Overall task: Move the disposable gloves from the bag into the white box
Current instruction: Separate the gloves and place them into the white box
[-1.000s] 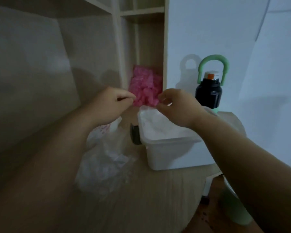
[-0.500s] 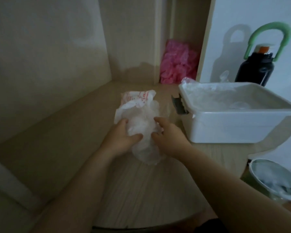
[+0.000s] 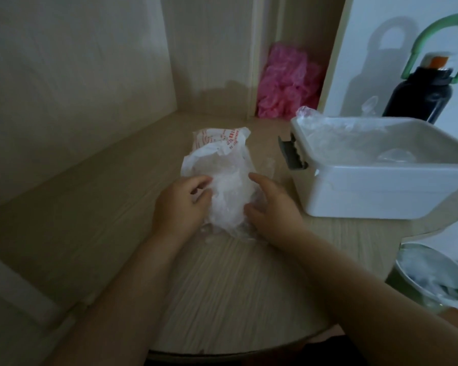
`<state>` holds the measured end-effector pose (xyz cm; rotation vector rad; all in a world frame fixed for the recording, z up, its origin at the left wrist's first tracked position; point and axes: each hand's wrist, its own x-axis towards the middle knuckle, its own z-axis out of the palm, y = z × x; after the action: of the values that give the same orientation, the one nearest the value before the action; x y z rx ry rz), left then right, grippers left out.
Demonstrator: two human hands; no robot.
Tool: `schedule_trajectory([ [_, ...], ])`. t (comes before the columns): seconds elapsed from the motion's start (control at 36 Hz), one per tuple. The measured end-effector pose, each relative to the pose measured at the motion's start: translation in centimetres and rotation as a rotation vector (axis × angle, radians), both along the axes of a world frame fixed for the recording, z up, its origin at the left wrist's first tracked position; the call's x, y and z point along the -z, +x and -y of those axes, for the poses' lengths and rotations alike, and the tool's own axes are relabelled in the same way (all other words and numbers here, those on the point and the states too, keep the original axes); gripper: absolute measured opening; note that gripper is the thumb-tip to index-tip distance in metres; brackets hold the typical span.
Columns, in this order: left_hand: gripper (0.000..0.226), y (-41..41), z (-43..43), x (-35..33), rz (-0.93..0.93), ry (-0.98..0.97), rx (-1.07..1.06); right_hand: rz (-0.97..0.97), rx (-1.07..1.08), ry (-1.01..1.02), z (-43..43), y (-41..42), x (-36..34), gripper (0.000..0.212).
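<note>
Gathering a wad of disposable gloves [image 3: 229,199] at the near end of the bag [image 3: 217,143], as seen from the head camera, on the wooden desk [image 3: 236,286] just left of the white box [image 3: 381,191]. Grips the wad with the left hand [image 3: 180,204], fingers curled into the thin film. Lays the right hand [image 3: 273,207] against the other side, thumb and fingers spread, pressing and not plainly pinching. Cannot tell if the wad is fully out of the bag. Can see some clear gloves already inside the box.

Better to close both hands low around the wad, because such film probably slips and separates. Pull it free from the bag first, then carry to the right, above the rim and the grey clasp [image 3: 291,154], and push down in the middle. Should hold the bag down with 1 hand if it rises together with the wad. Behind: a pink bundle [image 3: 286,83] and a black bottle [image 3: 421,99], not needed.
</note>
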<state>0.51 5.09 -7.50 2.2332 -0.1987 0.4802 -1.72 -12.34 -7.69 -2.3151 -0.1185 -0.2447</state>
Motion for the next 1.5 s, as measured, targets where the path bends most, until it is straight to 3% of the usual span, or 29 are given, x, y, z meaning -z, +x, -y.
schedule_trajectory([
  [0.14, 0.046, -0.2, 0.4, -0.1, -0.025, 0.085, 0.181, 0.089, -0.039, -0.089, -0.3, 0.0, -0.5, 0.044],
  [0.28, 0.027, 0.1, 0.2, 0.6, 0.017, 0.349, 0.103, 0.151, -0.03, -0.129, -0.3, 0.0, -0.7, 0.038],
  [0.33, 0.021, 0.2, 0.3, 0.5, 0.039, 0.282, 0.047, 0.103, -0.064, -0.146, -0.1, -0.1, -0.7, 0.042],
  [0.42, 0.03, 0.2, 0.2, 0.0, 0.073, 0.173, 0.023, -0.059, -0.122, -0.181, 0.0, -0.3, -0.7, 0.056],
  [0.53, 0.046, -0.1, 0.2, -0.5, 0.217, 0.224, -0.043, -0.208, -0.124, -0.255, -0.2, -0.5, -0.8, 0.082],
  [0.61, 0.023, -0.4, 0.4, -1.5, 0.138, 0.06, 0.07, -0.138, -0.078, -0.245, -0.6, -0.8, -1.2, 0.09],
  [0.72, 0.011, -0.3, 0.8, -2.0, -0.09, -0.215, 0.2, 0.189, -0.058, -0.363, -1.3, -1.6, -2.0, 0.087],
  [0.83, 0.01, -0.4, 1.1, -1.5, -0.144, -0.35, 0.151, 0.096, -0.094, -0.243, -1.7, -1.8, -2.0, 0.088],
  [0.89, 0.01, -0.5, 1.2, -1.4, -0.177, -0.393, 0.161, 0.025, -0.091, -0.196, -1.9, -1.7, -1.8, 0.082],
  [1.0, 0.012, -0.6, 1.2, -1.3, -0.228, -0.427, 0.155, -0.001, -0.053, -0.129, -1.9, -1.1, -1.0, 0.041],
  [1.06, 0.022, -0.8, 1.1, -1.4, -0.246, -0.434, 0.171, -0.006, -0.078, -0.113, -1.7, -0.8, -0.7, 0.02],
  [1.11, 0.035, -1.0, 0.9, -1.3, -0.282, -0.401, 0.234, -0.02, -0.109, -0.049, -1.5, -0.5, -0.5, 0.015],
  [1.28, 0.037, -1.2, 0.7, -0.8, -0.186, -0.16, 0.281, -0.075, -0.015, 0.225, -1.1, -0.4, -1.0, 0.016],
  [1.36, 0.028, -1.2, 0.8, -0.8, -0.207, -0.223, 0.248, -0.076, -0.032, 0.262, -1.0, -0.5, -1.1, 0.028],
  [1.44, 0.027, -1.2, 1.1, -1.0, -0.257, -0.404, 0.221, -0.149, -0.12, 0.054, -1.2, -0.9, -1.3, 0.062],
  [1.5, 0.027, -1.2, 1.1, -1.0, -0.27, -0.463, 0.228, -0.106, -0.123, -0.106, -1.5, -0.8, -1.0, 0.068],
])
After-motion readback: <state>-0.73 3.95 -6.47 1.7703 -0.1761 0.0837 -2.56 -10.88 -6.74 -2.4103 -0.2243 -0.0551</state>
